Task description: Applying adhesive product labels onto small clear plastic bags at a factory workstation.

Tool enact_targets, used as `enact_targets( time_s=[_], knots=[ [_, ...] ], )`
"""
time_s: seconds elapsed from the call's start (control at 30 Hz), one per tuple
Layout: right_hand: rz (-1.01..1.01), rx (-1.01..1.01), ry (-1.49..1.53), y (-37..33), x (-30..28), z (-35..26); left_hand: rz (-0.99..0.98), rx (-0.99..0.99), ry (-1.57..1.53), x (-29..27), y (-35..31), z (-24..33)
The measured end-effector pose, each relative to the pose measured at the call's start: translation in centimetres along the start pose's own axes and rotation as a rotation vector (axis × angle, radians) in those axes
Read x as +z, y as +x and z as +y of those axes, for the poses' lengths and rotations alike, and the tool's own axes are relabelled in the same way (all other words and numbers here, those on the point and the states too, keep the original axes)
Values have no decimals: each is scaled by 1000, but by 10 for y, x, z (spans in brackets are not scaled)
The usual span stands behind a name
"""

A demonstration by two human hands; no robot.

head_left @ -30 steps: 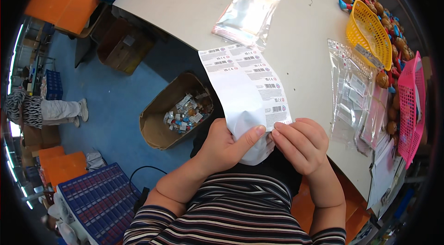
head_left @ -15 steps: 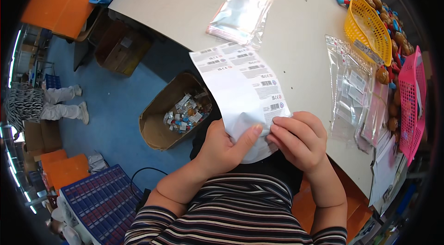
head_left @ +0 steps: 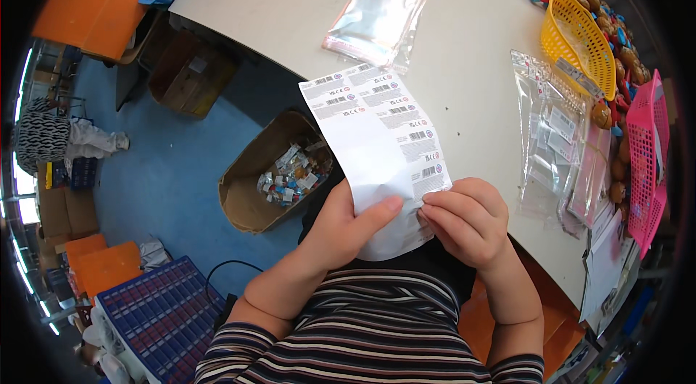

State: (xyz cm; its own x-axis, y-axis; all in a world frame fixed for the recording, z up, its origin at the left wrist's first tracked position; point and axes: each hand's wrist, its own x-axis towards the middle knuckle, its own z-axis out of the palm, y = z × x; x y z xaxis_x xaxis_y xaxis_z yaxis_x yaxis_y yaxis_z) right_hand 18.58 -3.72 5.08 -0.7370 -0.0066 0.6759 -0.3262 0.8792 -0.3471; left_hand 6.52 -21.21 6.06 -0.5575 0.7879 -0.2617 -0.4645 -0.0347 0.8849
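label sheet (head_left: 370,137) held over the lap (head_left: 455,271)
on my feed the left hand (head_left: 339,228) has its grip closed on it, thumb on top, and the right hand (head_left: 473,221) pinches its right edge; its far end overlaps the surface (head_left: 471,50) in view, just beside shiny bags (head_left: 377,10), a cardboard box (head_left: 243,199) to its left.

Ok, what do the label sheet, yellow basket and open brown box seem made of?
Label sheet: probably smooth paper, perhaps coated; thin, white and curving.
Yellow basket: likely moulded plastic, semi-gloss, given its even colour and regular perforations.
Open brown box: apparently matt cardboard, judging by its dull, bent walls and uneven rim.
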Motion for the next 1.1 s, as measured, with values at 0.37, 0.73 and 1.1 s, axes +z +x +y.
enact_targets(
  time_s=[0.37,0.73,1.1],
  knots=[
    [-43,55,39,-3,1,0,17,-84,-37,0,5,-2],
    [-33,-28,-34,-16,-2,-3,131,-48,-9,4,1,-10],
    [812,98,466,75,-101,-26,17,-13,50,14,2,-9]
  ],
)
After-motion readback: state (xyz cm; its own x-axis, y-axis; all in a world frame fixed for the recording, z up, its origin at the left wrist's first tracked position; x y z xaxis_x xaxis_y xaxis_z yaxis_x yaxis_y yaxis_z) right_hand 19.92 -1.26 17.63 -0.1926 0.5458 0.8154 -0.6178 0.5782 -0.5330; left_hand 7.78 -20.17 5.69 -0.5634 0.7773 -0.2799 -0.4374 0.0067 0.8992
